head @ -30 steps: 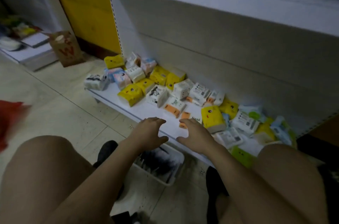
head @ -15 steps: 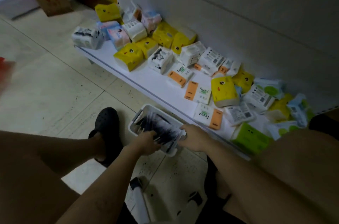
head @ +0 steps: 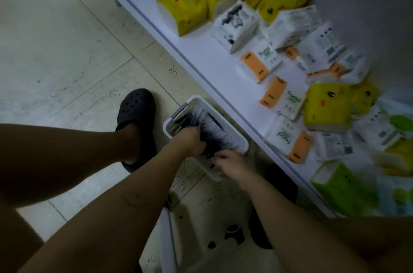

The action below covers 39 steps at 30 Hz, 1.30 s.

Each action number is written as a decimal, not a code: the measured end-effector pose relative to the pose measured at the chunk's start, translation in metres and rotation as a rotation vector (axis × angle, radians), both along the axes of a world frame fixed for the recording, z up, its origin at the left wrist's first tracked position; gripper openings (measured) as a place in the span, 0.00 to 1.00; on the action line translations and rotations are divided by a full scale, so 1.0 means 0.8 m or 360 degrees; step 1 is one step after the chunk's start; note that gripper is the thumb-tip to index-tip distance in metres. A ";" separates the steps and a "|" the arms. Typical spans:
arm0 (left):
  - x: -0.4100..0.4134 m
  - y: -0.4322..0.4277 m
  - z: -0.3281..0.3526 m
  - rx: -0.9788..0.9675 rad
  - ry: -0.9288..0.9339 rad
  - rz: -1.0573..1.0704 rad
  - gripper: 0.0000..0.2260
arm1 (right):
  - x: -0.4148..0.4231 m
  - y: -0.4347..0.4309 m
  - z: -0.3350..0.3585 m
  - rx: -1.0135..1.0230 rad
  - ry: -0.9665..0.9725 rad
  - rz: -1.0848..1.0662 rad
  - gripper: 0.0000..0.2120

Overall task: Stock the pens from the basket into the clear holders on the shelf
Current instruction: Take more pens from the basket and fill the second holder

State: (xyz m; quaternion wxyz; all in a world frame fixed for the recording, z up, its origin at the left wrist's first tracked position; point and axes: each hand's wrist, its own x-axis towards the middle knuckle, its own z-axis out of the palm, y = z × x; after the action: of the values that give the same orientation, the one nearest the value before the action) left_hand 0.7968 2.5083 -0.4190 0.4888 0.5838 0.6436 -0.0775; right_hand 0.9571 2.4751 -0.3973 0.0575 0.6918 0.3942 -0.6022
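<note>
A small white basket (head: 242,141) stands on the floor tiles against the low shelf's front edge, filled with dark pens (head: 214,131). My left hand (head: 190,140) is down inside the basket, fingers curled around a bunch of the pens. My right hand (head: 232,164) is at the basket's near corner, fingers bent over pens there; whether it grips any I cannot tell. The clear holders are out of view.
The low white shelf (head: 201,55) runs diagonally to the right, strewn with tissue packs (head: 185,7) in yellow, white, orange and green. My left foot in a dark clog (head: 136,109) is planted left of the basket. A white stool leg (head: 167,239) shows below.
My head has tilted down, so the upper shelf has left the view. Both hands dropped from the shelf edge into the basket, and the left hand closed on pens.
</note>
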 end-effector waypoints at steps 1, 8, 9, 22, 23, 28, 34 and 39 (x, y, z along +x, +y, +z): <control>-0.003 0.000 -0.013 0.0001 0.0009 0.0080 0.16 | -0.001 0.000 -0.008 -0.0038 0.0012 -0.0034 0.13; -0.007 -0.008 -0.069 0.0034 0.0113 0.0226 0.19 | -0.003 0.017 -0.061 -0.0167 0.0017 -0.0354 0.13; -0.006 -0.006 -0.073 0.0017 0.0113 0.0212 0.19 | -0.005 0.021 -0.066 -0.0163 0.0008 -0.0370 0.14; -0.004 -0.004 -0.095 0.0132 0.0009 0.0432 0.14 | -0.014 0.032 -0.109 -0.0287 0.0042 -0.0739 0.26; -0.003 -0.005 -0.094 0.0159 0.0000 0.0510 0.12 | -0.016 0.032 -0.109 -0.0280 0.0035 -0.0759 0.26; -0.002 -0.003 -0.086 0.0091 -0.0211 0.0898 0.02 | -0.017 0.025 -0.107 -0.0236 -0.0157 -0.0778 0.12; 0.001 -0.005 -0.077 -0.0116 -0.0415 0.1015 0.10 | -0.013 0.021 -0.106 -0.0058 -0.0223 -0.0902 0.04; 0.005 -0.005 -0.056 -0.0240 -0.0644 0.1026 0.35 | -0.003 0.017 -0.095 -0.0028 -0.0193 -0.0966 0.04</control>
State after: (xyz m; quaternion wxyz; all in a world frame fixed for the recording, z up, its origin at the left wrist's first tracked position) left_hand 0.8009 2.5040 -0.4638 0.6466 0.3174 0.6772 0.1498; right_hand 0.9545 2.4884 -0.4733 -0.0957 0.8122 0.1602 -0.5528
